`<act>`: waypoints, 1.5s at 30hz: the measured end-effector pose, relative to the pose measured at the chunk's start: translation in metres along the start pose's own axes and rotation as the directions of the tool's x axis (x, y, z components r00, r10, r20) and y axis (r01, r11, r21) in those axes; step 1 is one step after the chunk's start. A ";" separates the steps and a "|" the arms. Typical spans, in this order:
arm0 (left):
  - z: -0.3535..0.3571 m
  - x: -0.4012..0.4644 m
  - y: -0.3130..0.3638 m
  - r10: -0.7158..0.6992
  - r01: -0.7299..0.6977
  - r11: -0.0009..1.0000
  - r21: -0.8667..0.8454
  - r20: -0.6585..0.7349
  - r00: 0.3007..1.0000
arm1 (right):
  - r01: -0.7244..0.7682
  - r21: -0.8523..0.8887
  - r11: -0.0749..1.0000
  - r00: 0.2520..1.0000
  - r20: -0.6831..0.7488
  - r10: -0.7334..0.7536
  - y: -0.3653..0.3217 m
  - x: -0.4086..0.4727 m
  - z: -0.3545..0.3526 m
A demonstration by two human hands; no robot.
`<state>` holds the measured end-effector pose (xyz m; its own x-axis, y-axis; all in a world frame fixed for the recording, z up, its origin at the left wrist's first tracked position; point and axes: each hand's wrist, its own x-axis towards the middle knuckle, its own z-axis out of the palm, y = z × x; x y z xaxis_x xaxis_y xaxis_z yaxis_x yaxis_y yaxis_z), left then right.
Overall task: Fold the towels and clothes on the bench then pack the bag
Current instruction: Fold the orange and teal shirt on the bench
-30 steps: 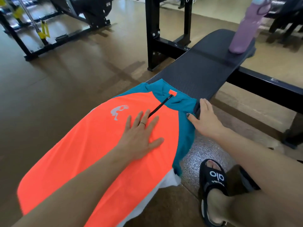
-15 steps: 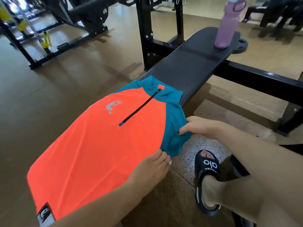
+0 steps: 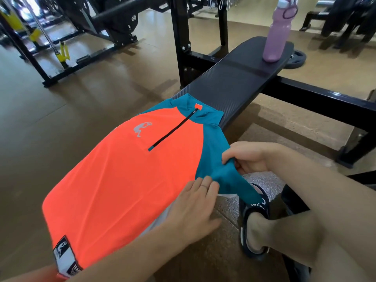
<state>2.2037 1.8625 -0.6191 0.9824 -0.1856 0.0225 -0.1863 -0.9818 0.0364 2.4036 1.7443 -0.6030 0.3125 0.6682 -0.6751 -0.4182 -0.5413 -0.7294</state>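
One shirt (image 3: 130, 180), orange w/ teal shoulders, collar & sleeve, black zip, grey logo, lies flat face-up on the near end of the tabletop (image 3: 240, 78); a white edge shows under it. Left hand (image 3: 193, 208) rests palm-down at the shirt's near edge, fingers straight, ring on one. Right hand (image 3: 248, 159) curls round the teal sleeve (image 3: 227, 178), pinching it. Purple bottle (image 3: 276, 31) stands at the far end.

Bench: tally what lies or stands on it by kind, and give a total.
Shirts: 1, the orange and teal shirt, its sleeve pinched by the right hand, left hand at its edge.
White cloth under the shirt: 1.
Bottles: 1, the purple bottle upright at the far end of the bench.
Total: 3
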 end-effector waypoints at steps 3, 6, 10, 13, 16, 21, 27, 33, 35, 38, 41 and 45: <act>-0.014 0.011 0.015 -0.195 0.163 0.954 -0.252 -0.107 0.975 | 0.058 0.134 0.989 0.998 -0.021 -0.056 -0.010 -0.004 0.007; -0.028 0.018 0.028 -0.464 0.350 0.728 -0.590 -0.048 0.885 | 0.108 0.264 0.958 0.994 -0.044 -0.099 -0.019 -0.005 0.013; -0.039 0.027 0.037 -0.647 0.427 0.389 -0.816 0.088 0.757 | 0.116 0.367 0.923 0.993 -0.029 -0.114 -0.026 -0.001 0.020; -0.041 0.032 0.029 -0.692 0.432 0.281 -0.857 0.131 0.710 | 0.122 0.420 0.899 0.993 -0.050 -0.111 -0.030 0.006 0.029; -0.040 0.032 0.016 -0.725 0.443 0.192 -0.876 0.178 0.666 | 0.101 0.447 0.889 0.995 -0.040 -0.093 -0.032 0.012 0.034; -0.049 0.028 0.014 -0.708 0.382 0.054 -0.923 0.234 0.666 | 0.108 0.542 0.833 0.994 -0.061 -0.089 -0.038 0.020 0.051; -0.051 0.024 0.004 -0.681 0.373 0.076 -0.925 0.225 0.696 | 0.153 0.530 0.834 0.983 -0.169 -0.072 -0.047 0.018 0.068; -0.068 0.012 -0.035 -0.542 0.430 0.000 -0.903 0.361 0.758 | 0.217 0.284 0.934 0.927 -0.360 -0.106 -0.057 0.025 0.053; -0.074 0.001 -0.060 -0.491 0.455 -0.047 -0.889 0.417 0.765 | 0.205 0.181 0.962 0.905 -0.410 -0.115 -0.057 0.033 0.049; -0.072 -0.015 -0.106 -0.555 0.459 -0.206 -0.864 0.489 0.672 | 0.233 0.129 0.964 0.915 -0.365 -0.173 -0.063 0.043 0.053; -0.060 -0.023 -0.140 -0.663 0.471 -0.280 -0.836 0.524 0.535 | 0.297 0.092 0.950 0.917 -0.305 -0.257 -0.071 0.054 0.060; -0.042 -0.029 -0.157 -0.762 0.510 -0.192 -0.839 0.455 0.461 | 0.213 -0.390 0.896 0.847 -0.384 -0.368 -0.072 0.057 0.058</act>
<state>2.2039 2.0236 -0.5832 0.6017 0.6444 -0.4718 0.5236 0.1278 0.8423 2.4019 1.8508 -0.5825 0.7463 0.5689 -0.3455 0.0242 -0.5419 -0.8401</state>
